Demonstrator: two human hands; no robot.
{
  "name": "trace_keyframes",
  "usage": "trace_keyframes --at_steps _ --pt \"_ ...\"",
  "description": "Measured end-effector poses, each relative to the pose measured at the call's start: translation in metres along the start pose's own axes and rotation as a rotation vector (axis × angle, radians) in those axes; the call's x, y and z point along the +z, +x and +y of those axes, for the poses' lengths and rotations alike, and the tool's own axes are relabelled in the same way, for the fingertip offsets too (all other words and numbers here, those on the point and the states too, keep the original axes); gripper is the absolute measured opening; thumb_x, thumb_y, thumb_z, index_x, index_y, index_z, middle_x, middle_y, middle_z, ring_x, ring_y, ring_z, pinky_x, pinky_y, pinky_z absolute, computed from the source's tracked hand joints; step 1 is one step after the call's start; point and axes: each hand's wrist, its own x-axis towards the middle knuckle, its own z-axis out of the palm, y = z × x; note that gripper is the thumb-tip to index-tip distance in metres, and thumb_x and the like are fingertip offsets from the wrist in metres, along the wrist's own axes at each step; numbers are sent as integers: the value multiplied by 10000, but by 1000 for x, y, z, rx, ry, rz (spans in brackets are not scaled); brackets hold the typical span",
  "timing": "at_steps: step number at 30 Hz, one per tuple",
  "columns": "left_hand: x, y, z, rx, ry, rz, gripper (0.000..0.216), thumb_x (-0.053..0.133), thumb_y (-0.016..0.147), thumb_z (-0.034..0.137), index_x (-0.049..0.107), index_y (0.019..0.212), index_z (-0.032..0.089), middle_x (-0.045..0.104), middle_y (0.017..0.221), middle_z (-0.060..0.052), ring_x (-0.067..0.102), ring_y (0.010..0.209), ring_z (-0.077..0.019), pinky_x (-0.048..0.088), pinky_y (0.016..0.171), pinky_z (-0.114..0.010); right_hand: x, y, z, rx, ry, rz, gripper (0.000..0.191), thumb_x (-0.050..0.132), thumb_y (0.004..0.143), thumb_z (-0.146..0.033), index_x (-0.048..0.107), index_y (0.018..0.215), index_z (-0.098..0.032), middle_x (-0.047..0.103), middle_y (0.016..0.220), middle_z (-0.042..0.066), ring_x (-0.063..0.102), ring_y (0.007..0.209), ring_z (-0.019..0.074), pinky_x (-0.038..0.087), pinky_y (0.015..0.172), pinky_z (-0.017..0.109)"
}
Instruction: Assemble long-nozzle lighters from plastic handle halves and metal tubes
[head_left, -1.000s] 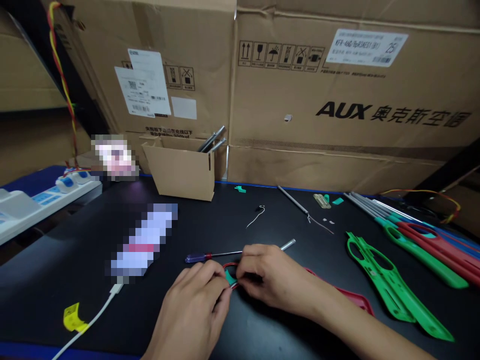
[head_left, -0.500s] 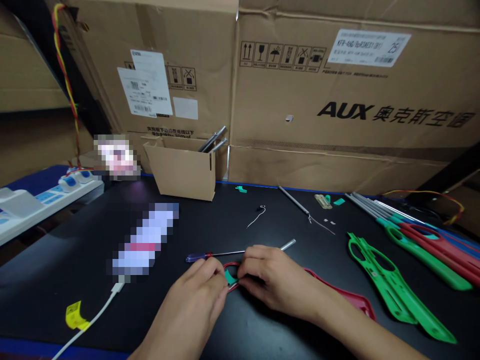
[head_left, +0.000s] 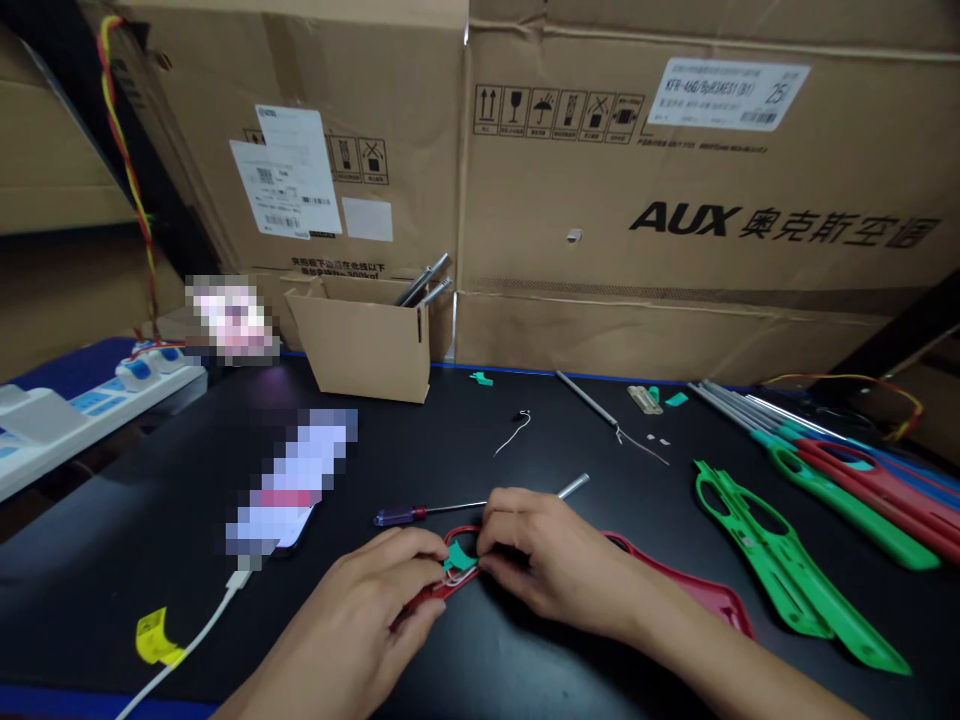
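Pinching green clip [head_left: 459, 560] on red handle [head_left: 697, 590] with left hand [head_left: 345, 630] and right hand [head_left: 555, 565], other green handles [head_left: 780, 570] and red handles [head_left: 877, 490] lying loose on table [head_left: 450, 440].

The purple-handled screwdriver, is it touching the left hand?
Apart. The head view shows dark table between the purple-handled screwdriver and the left hand, which holds the red plastic piece.

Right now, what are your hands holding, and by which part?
The left hand holds the red plastic loop by its lower stem; the right hand pinches its other side, beside the small teal piece.
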Motion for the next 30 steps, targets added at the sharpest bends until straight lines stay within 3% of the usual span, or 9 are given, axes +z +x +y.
trace_keyframes --at_steps 7,15,20,23,26,30 --pt "6 -4 -6 21 -54 49 334 621 765 -1 712 930 275 732 1003 46 708 835 -102 544 764 -166 0 1 -2 49 77 -9 80 642 897 -250 693 938 -203 641 878 19 609 800 142 462 748 234" --pt "3 -1 -12 83 -60 6 293 656 777 7 718 931 248 734 1027 20 710 863 -117 540 801 -189 7 10 -10 213 29 7 62 684 740 -135 658 738 -191 622 777 -18 573 667 113 394 611 208" --pt "0 2 -17 84 -51 -87 254 638 831 54 712 972 251 720 1083 10 704 925 -120 526 846 -195 7 15 -13 277 32 4 71 696 703 -122 663 695 -184 616 729 -25 556 621 107 369 577 205" --pt "-3 5 -17 83 -21 -122 232 643 827 62 712 963 236 719 1095 0 708 919 -121 529 829 -182 3 15 -18 279 31 -5 52 723 731 -151 697 710 -191 629 734 -19 576 643 116 385 599 208" --pt "-3 5 -17 88 11 -123 228 629 815 48 704 940 223 722 1080 0 711 895 -115 532 812 -168 -12 7 -25 252 38 4 65 751 795 -263 733 845 -226 654 815 -14 610 733 130 417 662 209" --pt "0 3 -17 97 78 -83 254 639 805 63 694 972 246 729 1070 7 713 903 -137 549 807 -200 -41 -22 -23 282 67 162 143 618 928 -335 694 1001 -239 638 887 4 602 780 138 436 685 223"
